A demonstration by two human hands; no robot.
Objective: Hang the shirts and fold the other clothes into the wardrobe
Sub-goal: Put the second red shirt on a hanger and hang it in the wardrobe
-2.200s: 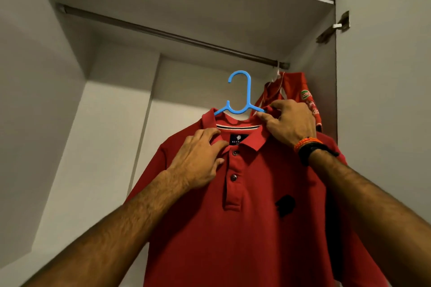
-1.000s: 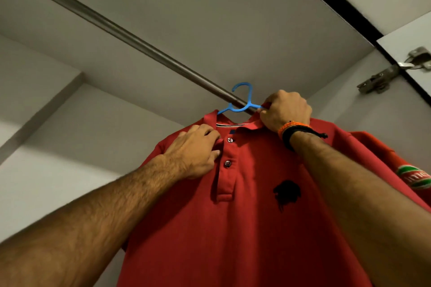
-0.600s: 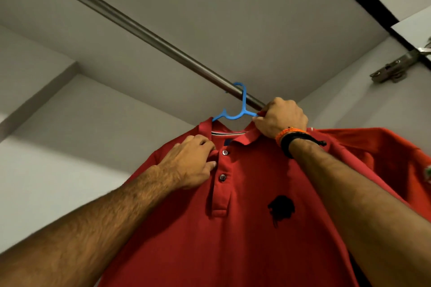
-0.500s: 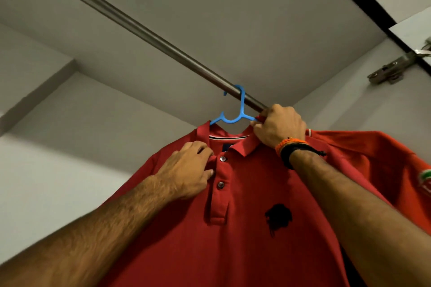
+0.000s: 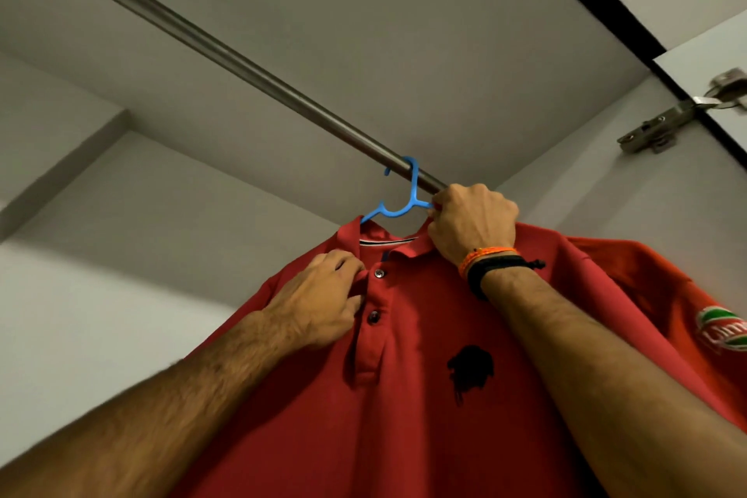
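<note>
1. Right hand (image 5: 473,228) fisted around the blue hanger (image 5: 398,206) shoulder and collar; letting go early risks an unseated hook.
2. Left hand (image 5: 323,305) pinches the red polo shirt (image 5: 404,396) placket; pulling may slide it off.
3. Hook appears over the rail (image 5: 226,57), crowding the neighbouring red garment (image 5: 667,295).

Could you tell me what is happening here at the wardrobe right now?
A person is hanging a red polo shirt on the wardrobe rail. The shirt sits on a blue hanger, whose hook is looped over the rail. The right hand grips the collar and the hanger's shoulder, while the left hand holds the shirt beside the button placket. Another red garment with a sleeve badge hangs just to the right. Neither hand has let go yet.
</note>
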